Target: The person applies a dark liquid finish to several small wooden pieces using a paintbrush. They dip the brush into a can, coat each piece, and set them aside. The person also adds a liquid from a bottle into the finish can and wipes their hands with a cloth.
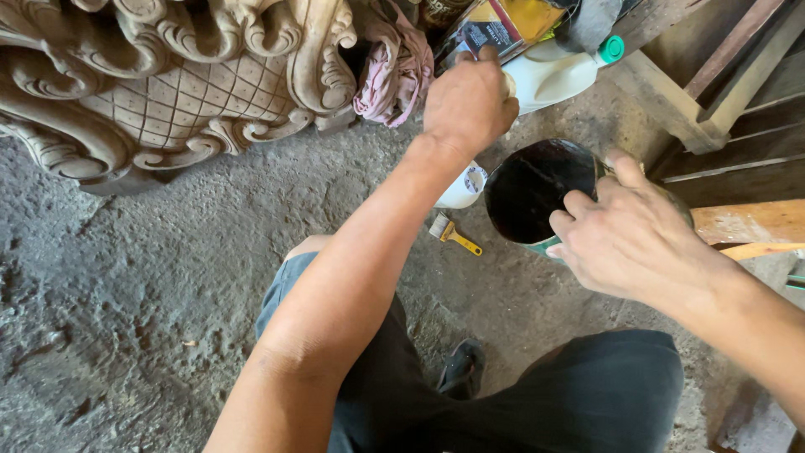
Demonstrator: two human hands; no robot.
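Observation:
My right hand [631, 236] grips the rim of a round can [530, 191] filled with dark liquid, held above the floor. My left hand [468, 102] reaches forward and closes on the neck of a white plastic jug [549, 77] with a green cap [611, 49], which lies tilted on the ground. A small paintbrush [454, 234] with a yellow handle lies on the floor just below the can. A small white container [464, 186] sits under my left wrist.
An ornate carved wooden panel [168, 84] stands at the upper left. A pink rag [394, 71] hangs beside it. Wooden boards and frame pieces [729, 109] stand at the right. My knees in dark shorts [587, 394] and a sandal [461, 367] are over the rough concrete floor [126, 310].

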